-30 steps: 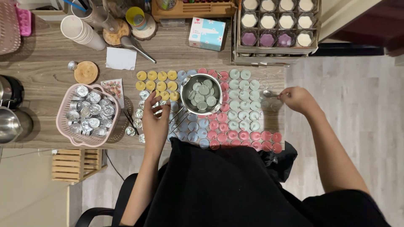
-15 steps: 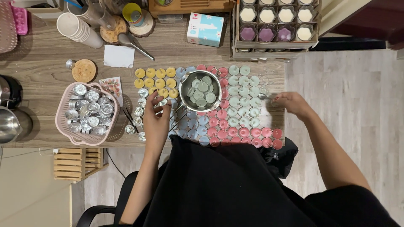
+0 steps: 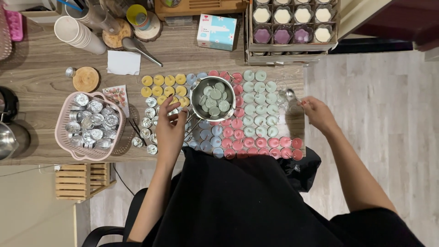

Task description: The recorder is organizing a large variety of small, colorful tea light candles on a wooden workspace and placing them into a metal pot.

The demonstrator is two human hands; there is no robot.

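On the wooden table (image 3: 41,68), the left hand (image 3: 170,130) has shifted slightly, fingers pinching what seems an empty foil cup beside the metal pot (image 3: 212,98). Right hand (image 3: 315,112) grips a spoon (image 3: 291,95) over the rows of tealights (image 3: 256,123)

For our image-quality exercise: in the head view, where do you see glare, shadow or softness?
Head view: lighting even and soft; glare on the metal pot rim and foil cups in the pink basket; faint shadows under the left hand; right hand slightly soft; edges show wide-angle bending.
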